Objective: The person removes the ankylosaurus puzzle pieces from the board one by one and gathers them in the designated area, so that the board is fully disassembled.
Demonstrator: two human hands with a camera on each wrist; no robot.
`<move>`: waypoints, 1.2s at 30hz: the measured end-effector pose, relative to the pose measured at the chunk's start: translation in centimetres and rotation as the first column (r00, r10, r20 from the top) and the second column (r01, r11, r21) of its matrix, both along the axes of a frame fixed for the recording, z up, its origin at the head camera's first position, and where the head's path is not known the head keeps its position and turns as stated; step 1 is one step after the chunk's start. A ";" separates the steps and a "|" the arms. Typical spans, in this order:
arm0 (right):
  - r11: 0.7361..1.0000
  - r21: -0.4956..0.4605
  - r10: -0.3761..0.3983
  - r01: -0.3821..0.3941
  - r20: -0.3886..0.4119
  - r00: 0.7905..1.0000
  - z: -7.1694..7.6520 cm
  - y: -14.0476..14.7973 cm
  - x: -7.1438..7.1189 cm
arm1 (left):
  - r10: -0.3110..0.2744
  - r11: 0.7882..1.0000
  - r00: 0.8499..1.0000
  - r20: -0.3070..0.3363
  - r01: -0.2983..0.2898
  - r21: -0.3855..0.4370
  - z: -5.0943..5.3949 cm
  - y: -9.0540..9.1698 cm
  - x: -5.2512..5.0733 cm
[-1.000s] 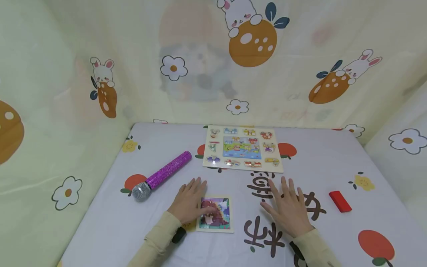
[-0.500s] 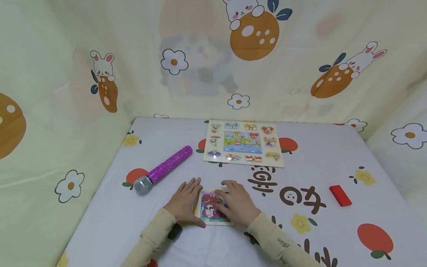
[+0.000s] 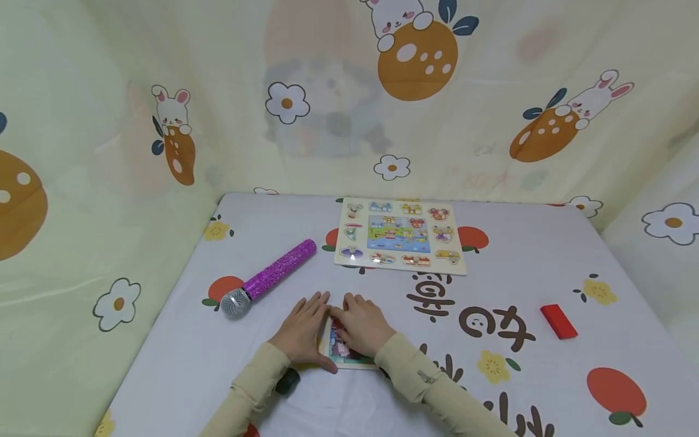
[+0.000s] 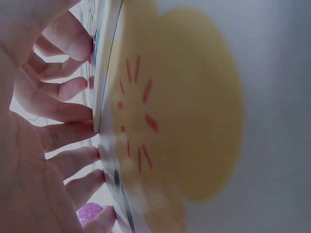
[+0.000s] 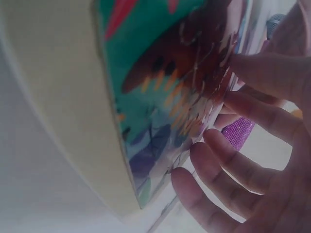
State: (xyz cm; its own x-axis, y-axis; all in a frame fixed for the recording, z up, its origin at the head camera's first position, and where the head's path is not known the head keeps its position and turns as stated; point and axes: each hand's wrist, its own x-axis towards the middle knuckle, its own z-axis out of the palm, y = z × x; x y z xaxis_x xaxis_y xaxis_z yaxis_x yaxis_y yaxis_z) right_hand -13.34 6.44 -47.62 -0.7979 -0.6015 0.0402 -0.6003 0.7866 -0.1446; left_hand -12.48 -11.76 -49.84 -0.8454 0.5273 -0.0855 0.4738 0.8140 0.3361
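A small square jigsaw puzzle (image 3: 340,349) with a dinosaur picture in a pale wooden frame lies on the table between both hands. My left hand (image 3: 299,335) rests flat along its left edge, fingers stretched forward and thumb at the lower left corner. The left wrist view shows those fingers against the puzzle's edge (image 4: 107,63). My right hand (image 3: 361,326) reaches over the puzzle and covers much of it. In the right wrist view its slightly bent fingers (image 5: 228,160) touch the glossy picture (image 5: 160,97); no loose piece shows between them.
Left of the hands lies a purple glitter microphone (image 3: 278,267) with a silver head. A wooden knob puzzle board (image 3: 400,264) sits at the back middle. On the right is a red block (image 3: 559,321). A patterned curtain (image 3: 327,176) stands behind the table.
My right hand has moved left from the bare cloth onto the puzzle, then on to its upper left part. My left thumb has slid off the picture to the lower left corner.
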 end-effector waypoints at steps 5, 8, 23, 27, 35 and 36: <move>0.998 0.060 0.012 -0.006 -0.093 0.996 -0.4 -0.2 0.3 | 0.004 1.000 1.000 -0.001 -0.004 0.011 0.1 -0.1 0.0; 0.998 0.054 0.031 -0.025 -0.116 0.993 -0.4 -0.2 0.3 | 0.011 1.000 1.000 0.000 -0.011 0.021 0.3 -0.1 0.1; 0.995 0.012 0.095 -0.094 -0.028 0.995 0.2 0.3 -0.6 | 0.039 0.997 0.999 0.011 -0.040 0.070 0.1 0.0 -0.1; 0.998 0.007 0.068 -0.068 0.058 0.996 0.1 0.0 -1.1 | 0.039 0.997 0.999 -0.001 -0.039 0.063 0.1 -0.1 -0.2; 0.998 -0.041 0.061 -0.055 0.143 0.988 0.1 0.1 -1.2 | 0.047 0.997 0.999 -0.007 -0.046 0.055 0.0 0.0 -0.1; 0.997 -0.058 0.065 -0.057 0.142 0.988 0.2 0.2 -1.2 | 0.048 0.998 0.999 -0.009 -0.048 0.049 -0.1 -0.1 -0.1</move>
